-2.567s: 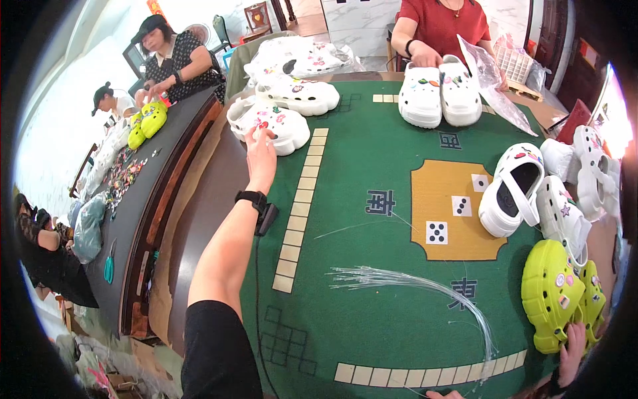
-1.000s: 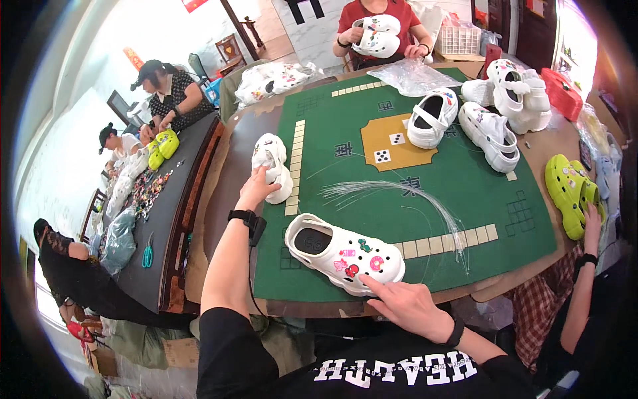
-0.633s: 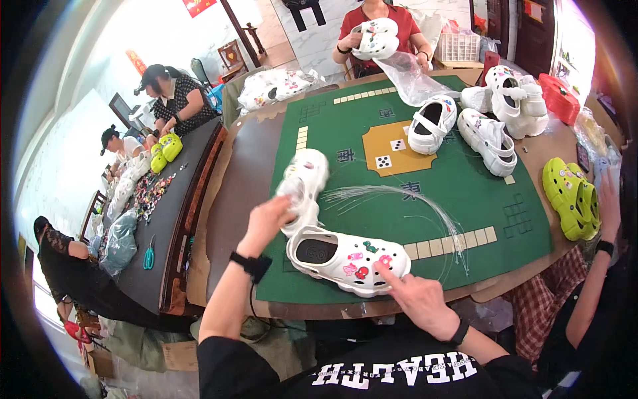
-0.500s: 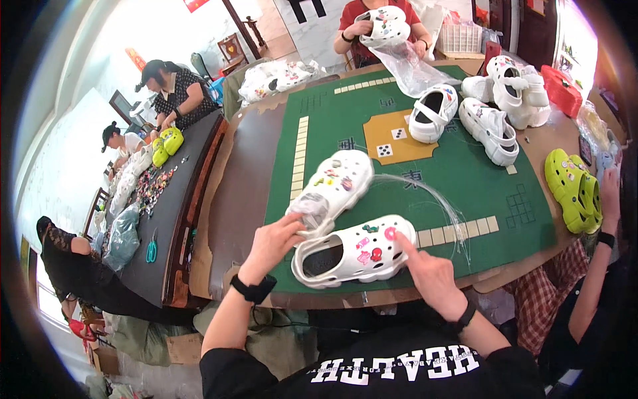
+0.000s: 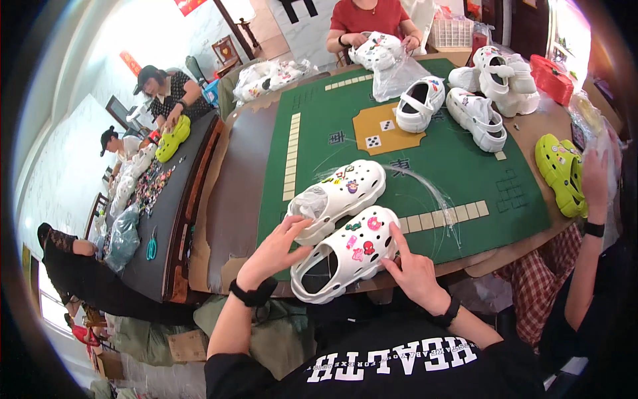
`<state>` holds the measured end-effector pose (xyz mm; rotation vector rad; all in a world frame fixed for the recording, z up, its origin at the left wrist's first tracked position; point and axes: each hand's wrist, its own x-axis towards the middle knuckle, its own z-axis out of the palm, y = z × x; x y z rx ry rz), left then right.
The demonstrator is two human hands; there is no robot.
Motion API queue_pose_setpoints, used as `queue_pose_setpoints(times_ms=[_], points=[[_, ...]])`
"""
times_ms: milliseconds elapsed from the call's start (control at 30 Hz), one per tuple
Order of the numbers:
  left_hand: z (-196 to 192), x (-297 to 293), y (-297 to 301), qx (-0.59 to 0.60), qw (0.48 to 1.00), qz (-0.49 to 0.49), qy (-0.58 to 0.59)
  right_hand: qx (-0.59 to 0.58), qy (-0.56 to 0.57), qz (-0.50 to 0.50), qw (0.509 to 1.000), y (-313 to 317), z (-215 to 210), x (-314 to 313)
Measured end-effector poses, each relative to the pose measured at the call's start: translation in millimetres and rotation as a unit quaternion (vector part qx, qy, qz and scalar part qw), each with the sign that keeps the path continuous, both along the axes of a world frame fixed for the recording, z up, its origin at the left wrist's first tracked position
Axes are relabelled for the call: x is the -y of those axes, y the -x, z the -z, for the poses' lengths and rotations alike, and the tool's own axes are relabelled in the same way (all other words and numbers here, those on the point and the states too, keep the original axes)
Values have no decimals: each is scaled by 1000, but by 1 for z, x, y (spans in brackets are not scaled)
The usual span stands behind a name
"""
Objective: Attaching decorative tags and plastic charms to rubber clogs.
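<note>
Two white clogs with coloured charms lie side by side at the front edge of the green mat [image 5: 465, 159]. The far clog [image 5: 342, 193] has crumpled clear stuffing in its heel. The near clog [image 5: 345, 256] hangs partly over the table edge. My left hand [image 5: 274, 251] rests with spread fingers against the heels of both clogs. Cupped around the toe side of the near clog is my right hand [image 5: 411, 267], index finger stretched along it. Each wrist wears a black band.
Several more white clogs [image 5: 475, 116] stand at the back right, lime-green clogs [image 5: 563, 174] at the right by another person's hand [image 5: 595, 176]. A person in red [image 5: 372, 16] bags a clog. Clear plastic strands [image 5: 425, 189] lie on the mat. People work at a dark side table [image 5: 166, 219] to the left.
My left hand reached to a white clog at the mat's far left, lifted it and brought it down beside the near clog. My right hand stayed on the near clog throughout.
</note>
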<state>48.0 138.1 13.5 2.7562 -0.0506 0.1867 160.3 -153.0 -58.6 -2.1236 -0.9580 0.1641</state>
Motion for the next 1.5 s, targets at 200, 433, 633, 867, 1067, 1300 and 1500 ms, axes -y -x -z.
queue_pose_setpoints(times_ms=[200, 433, 633, 867, 1067, 1300, 1500], points=[[-9, 22, -12, -52, 990, -54, -116, -128, -48, 11, 991, -14, 14, -4], [7, 26, -29, 64, 976, -41, -204, -219, -143, 43, 964, -11, 13, -10], [2, 70, -38, 72, 983, -123, -120, -73, -137, 94, 983, -57, -20, 1], [2, 64, -21, 44, 995, -53, 79, 110, -43, 147, 982, -61, 15, 21], [3, 46, -17, 220, 959, -16, -176, 110, -196, 89, 970, -36, 0, 20], [3, 42, -66, 109, 993, -45, -4, 183, -101, -24, 978, -30, -19, -3], [20, 39, -63, 67, 995, -47, 50, 110, -97, 12, 989, -21, -19, -13]])
